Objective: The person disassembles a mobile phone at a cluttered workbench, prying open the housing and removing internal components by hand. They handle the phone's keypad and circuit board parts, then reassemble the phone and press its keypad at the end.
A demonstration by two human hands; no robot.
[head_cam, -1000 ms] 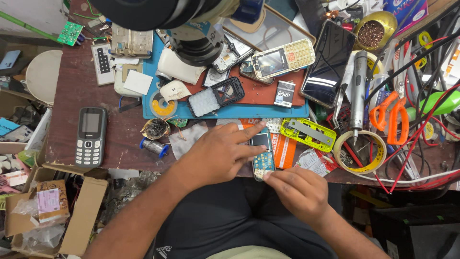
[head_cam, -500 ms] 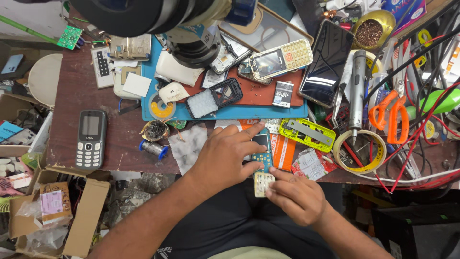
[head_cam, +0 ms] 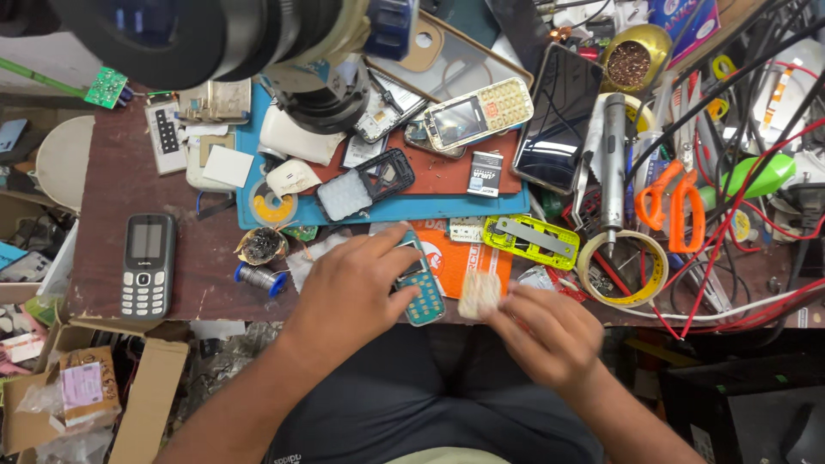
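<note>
Seemingly one keypad [head_cam: 479, 295] — two hands [head_cam: 351, 288] [head_cam: 550, 331].

Your left hand [head_cam: 348, 288] covers a teal circuit board [head_cam: 421, 296] dotted with gold pads; your right hand [head_cam: 550, 331] pinches a cream keypad [head_cam: 479, 295]; nearby lie orange-handled scissors [head_cam: 670, 202], a yellow-green phone frame [head_cam: 530, 241] and a grey-black keypad phone [head_cam: 148, 266].

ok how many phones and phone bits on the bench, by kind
Whole keypad phones: 2, the dark one and the gold one
Touchscreen phones: 1, black
Circuit boards under the left hand: 1, teal
Keypad pads in the right hand: 1, pale
Yellow phone frames: 1
Total: 6
</note>
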